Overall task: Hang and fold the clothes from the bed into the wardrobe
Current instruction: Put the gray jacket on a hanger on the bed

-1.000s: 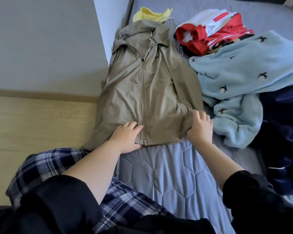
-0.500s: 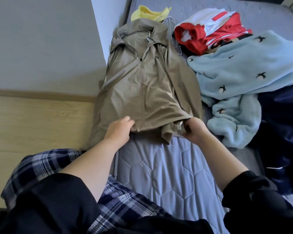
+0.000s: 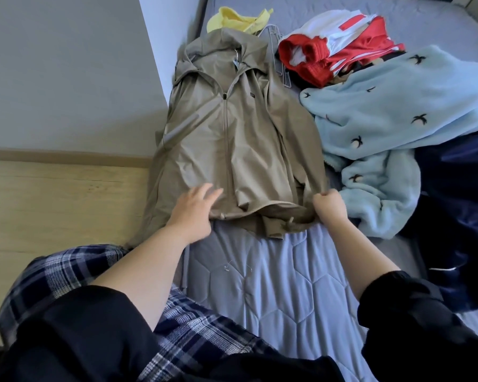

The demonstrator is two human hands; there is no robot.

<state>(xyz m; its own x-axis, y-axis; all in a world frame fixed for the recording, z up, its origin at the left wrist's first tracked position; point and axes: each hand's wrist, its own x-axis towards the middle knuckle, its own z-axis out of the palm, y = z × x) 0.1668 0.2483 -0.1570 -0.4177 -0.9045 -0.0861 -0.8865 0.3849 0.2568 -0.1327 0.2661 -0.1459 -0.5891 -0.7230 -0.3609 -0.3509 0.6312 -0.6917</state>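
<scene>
Starting at the left, the left hand (image 3: pixel 195 209) lay palm down at the hem of the khaki jacket (image 3: pixel 232 139), just left of the zip's lower end. Its fingers were straight and spread, holding nothing. Motion blur hid whether the fingertips pressed the cloth or hovered just over it.

The jacket was spread face up and zipped on the grey quilted bed (image 3: pixel 260 285), along the bed's left edge. Its long axis ran straight away from the person, with the hood at the far end and the hem at the near end.

To the right, the right hand (image 3: pixel 329 206) was curled into a fist round the jacket's right hem corner. The cloth was bunched there, and some of the under layer showed below the hem.

The coming move seemed to turn on this: both hands sat at the near hem, one on each side of the zip, with the whole jacket ahead of them. A fold would probably carry the hem toward the hood along that axis. Only the right hand had a grip, so the left would need to close on its side first.

Further right, a pale blue fleece (image 3: pixel 398 111) lay touching the jacket's right edge, with a navy garment (image 3: pixel 458 216) beyond it.
</scene>
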